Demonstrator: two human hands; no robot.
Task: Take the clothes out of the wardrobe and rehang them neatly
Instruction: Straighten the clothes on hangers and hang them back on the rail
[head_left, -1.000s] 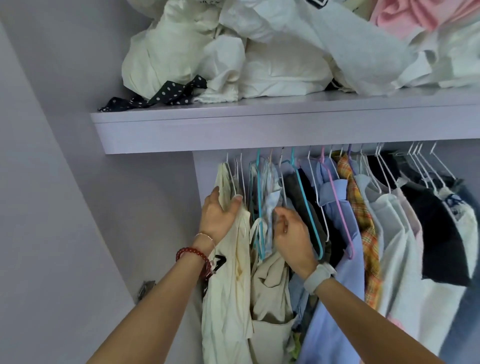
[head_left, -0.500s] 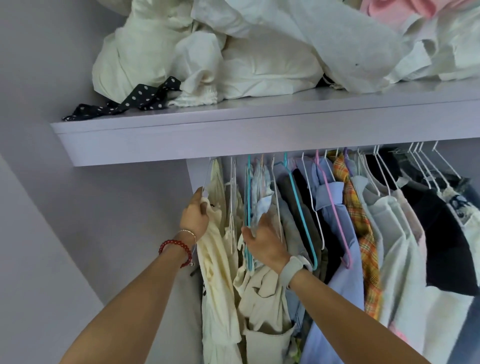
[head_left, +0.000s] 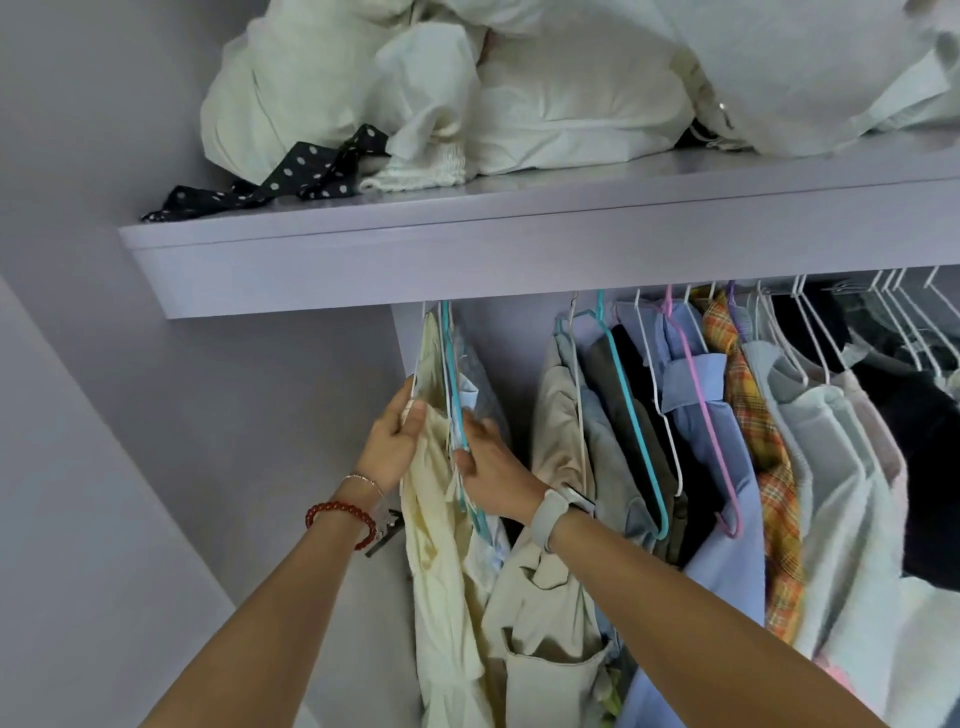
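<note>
Head view: left hand (head_left: 393, 441) fingers grasping cream garment (head_left: 441, 545), right hand (head_left: 491, 470) fingers grasping teal hanger (head_left: 457, 415)

Cream garment (head_left: 441, 519), orange plaid shirt (head_left: 763, 441), black polka-dot ribbon (head_left: 291, 174).

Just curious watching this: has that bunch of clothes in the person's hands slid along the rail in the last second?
Yes. The cream garment bunch slid left toward the wardrobe's side wall, opening a gap.
</note>
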